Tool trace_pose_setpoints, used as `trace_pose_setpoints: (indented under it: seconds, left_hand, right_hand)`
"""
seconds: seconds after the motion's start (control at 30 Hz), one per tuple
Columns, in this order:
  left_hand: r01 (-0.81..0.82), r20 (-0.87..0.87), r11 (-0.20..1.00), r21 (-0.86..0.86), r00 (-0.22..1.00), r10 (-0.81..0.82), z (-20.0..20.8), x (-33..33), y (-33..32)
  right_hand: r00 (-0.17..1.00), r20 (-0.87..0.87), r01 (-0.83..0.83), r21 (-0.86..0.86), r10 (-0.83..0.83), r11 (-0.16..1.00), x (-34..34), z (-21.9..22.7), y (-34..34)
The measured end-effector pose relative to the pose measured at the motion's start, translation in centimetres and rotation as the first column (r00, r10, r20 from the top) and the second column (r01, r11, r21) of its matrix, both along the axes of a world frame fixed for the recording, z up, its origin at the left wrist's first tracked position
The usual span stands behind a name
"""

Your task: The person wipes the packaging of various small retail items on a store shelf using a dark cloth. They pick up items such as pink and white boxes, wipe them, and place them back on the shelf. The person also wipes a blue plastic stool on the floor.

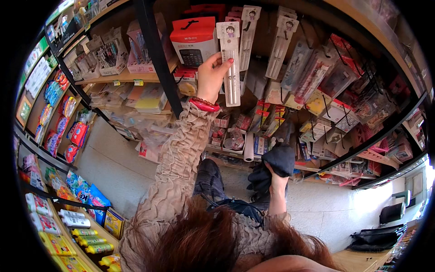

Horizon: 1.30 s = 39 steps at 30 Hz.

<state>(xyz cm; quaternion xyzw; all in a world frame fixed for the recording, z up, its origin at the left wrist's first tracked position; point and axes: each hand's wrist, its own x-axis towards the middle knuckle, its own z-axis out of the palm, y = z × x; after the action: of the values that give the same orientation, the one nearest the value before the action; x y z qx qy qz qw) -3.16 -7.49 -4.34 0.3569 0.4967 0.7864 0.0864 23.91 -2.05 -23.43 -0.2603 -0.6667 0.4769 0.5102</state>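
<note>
My left hand is raised in front of the shelf, its fingers closed round the edge of a long narrow blister pack. The pack hangs upright, with slim silvery pen-like sticks inside and a small cartoon figure on its top card. Just behind it is a red and white calculator box. Similar narrow packs hang from hooks to the right. Lower down, my right hand grips a bunched dark grey cloth, which covers part of the fingers.
Hooks on the right carry several bagged and carded goods. A black shelf post stands left of my left arm. Pens in boxes fill the left shelf. Bright packets line the far left racks. A dark chair stands at right.
</note>
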Motion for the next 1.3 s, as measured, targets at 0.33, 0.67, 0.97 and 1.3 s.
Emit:
trace_pose_setpoints:
  seconds: [0.33, 0.67, 0.97, 1.3]
  left_hand:
    - [-0.075, -0.133, 0.995, 0.065, 0.988, 0.083, 1.5, 3.3, 0.1]
    - [0.014, -0.087, 0.999, 0.052, 0.996, -0.009, 1.7, 2.7, 2.4]
    - [0.054, -0.031, 0.996, 0.067, 0.998, -0.053, 2.8, 1.1, 3.6]
    - [0.012, -0.05, 0.998, 0.065, 0.999, -0.009, 2.5, 0.7, 3.7]
  right_hand:
    - [0.999, -0.037, -0.023, -0.098, 0.02, 0.995, -0.2, -1.4, 0.5]
    - [0.989, 0.141, 0.025, 0.125, -0.043, 0.992, 0.7, 0.1, 0.8]
    - [0.997, -0.062, -0.061, -0.349, 0.042, 0.935, 1.1, -1.7, 0.7]
    - [0.995, -0.095, -0.029, -0.228, 0.007, 0.973, 0.7, -0.7, 0.3]
